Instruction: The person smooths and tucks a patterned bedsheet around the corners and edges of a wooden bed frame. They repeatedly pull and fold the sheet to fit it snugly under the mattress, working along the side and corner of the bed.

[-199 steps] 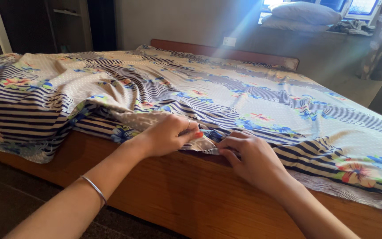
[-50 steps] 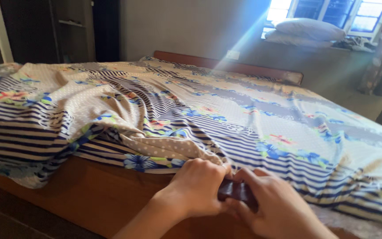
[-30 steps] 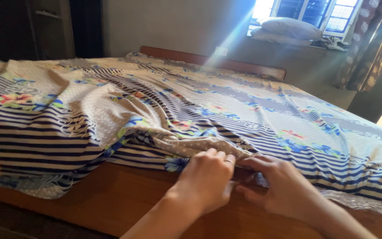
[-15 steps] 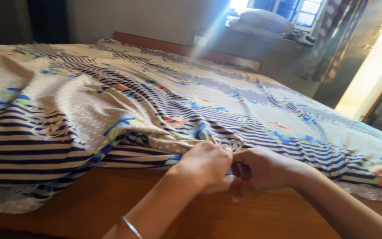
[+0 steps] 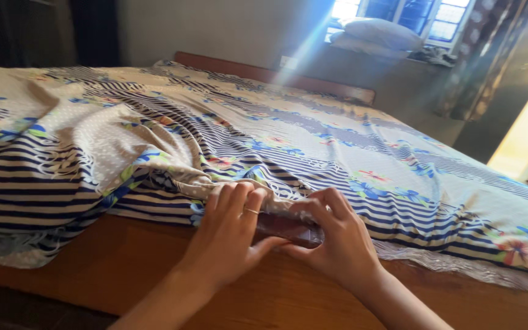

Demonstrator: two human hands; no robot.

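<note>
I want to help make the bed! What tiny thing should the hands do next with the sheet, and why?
Probably push the bedsheet edge further down past the wooden bed frame. The left hand and right hand both pinch that edge there, and loose folds bunch just behind them.

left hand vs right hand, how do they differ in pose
The left hand lies fingers-flat on the sheet at the bed edge and wears a ring; the right hand is arched, fingertips pinching the sheet's edge, with no ring visible. Both press at a dark strip between them.
</note>
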